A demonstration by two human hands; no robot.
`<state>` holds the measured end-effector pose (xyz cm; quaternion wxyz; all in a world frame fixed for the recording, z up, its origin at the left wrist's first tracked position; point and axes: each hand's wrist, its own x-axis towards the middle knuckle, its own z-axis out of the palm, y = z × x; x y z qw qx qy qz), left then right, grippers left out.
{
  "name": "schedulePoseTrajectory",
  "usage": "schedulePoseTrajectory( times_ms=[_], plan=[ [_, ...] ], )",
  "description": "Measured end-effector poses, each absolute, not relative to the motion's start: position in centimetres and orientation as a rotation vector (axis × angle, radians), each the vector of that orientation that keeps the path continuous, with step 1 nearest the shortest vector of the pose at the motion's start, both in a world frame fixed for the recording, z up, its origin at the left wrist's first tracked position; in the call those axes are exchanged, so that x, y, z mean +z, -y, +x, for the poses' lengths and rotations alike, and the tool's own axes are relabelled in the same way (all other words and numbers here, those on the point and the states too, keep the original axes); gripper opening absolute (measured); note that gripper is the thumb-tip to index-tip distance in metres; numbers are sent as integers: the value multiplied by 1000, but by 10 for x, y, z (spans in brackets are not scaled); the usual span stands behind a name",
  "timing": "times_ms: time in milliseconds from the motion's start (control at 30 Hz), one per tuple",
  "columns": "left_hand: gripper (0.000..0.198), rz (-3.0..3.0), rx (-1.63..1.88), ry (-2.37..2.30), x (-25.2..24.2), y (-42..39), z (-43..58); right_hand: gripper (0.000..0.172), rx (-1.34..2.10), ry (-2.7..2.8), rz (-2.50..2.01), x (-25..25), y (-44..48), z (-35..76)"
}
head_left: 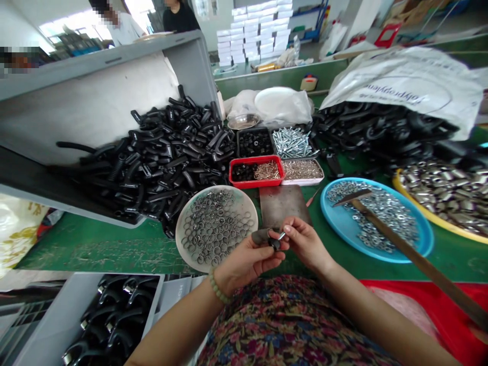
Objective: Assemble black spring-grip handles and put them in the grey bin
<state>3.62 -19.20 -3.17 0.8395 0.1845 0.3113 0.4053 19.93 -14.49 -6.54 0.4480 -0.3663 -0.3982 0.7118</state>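
Note:
My left hand, its index finger wrapped in a dark finger cover, is closed round a small black plastic part. Between the thumb and fingers of my right hand is a shiny silver bolt, its end at the black part; I cannot tell whether it sits inside. Both hands are over the table edge, just in front of a flat metal plate. Left of them stands a round pale tray of metal rings. To the right, a blue tray holds small metal pieces.
A hammer lies across the blue tray. Behind the plate are a red tray and a heap of silver bolts. A tipped grey crate spills black handles. Finished-looking black parts fill a lower box. People stand behind.

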Motion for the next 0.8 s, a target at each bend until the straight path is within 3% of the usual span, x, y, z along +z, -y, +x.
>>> schedulePoseTrajectory(
  times_ms=[167,333,400,600,800],
  plan=[
    [20,427,933,-836,-42,184,39,26,1438,1150,-1048,-70,147,203],
    [18,1182,945,-1305,-51,172,40,23,1164,1829,-1179,-61,155,209],
    [19,1510,795,-1347,-52,163,31,17,1187,1854,-1137,-58,155,209],
    [20,2208,351,-1724,-62,111,-12,20,1411,1341,-1146,-66,138,221],
    [14,2329,151,-1658,-72,84,-17,13,1476,1310,-1008,-75,137,226]
  ],
)
